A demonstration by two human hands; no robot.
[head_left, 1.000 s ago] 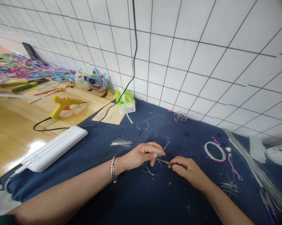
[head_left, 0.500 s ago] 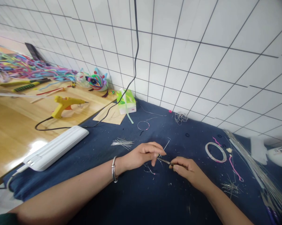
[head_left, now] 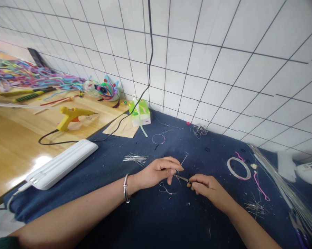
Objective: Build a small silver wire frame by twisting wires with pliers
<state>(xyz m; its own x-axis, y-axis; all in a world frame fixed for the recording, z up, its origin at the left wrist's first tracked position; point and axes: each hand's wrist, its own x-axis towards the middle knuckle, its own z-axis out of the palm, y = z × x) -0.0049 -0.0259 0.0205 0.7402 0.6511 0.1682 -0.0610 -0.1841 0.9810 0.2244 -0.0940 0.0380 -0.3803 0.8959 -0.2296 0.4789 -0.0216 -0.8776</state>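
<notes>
My left hand (head_left: 163,170), with a silver bangle at its wrist, is closed in a pinch on a thin wire (head_left: 184,159) whose bent end sticks up past the fingers. In my right hand (head_left: 206,186) is a slim, pointed metal tool (head_left: 182,178); the fingers cover most of it, so its kind is unclear. Its tip meets the wire at my left fingertips. Below the left fingers hangs a thin wire loop (head_left: 168,192) with small pink bits. Left of that hand lies a bundle of short cut wires (head_left: 135,158).
On the dark blue cloth (head_left: 150,221) are a wire ring (head_left: 158,139), a tangled wire ball (head_left: 200,130), a white tape roll (head_left: 229,167) and long wires (head_left: 280,180). A white power bank (head_left: 64,164) lies left. A yellow glue gun (head_left: 72,117) sits on the wooden table.
The wire loop below my left fingers shows wider and rounder now. Both hands and the tool stay almost in place.
</notes>
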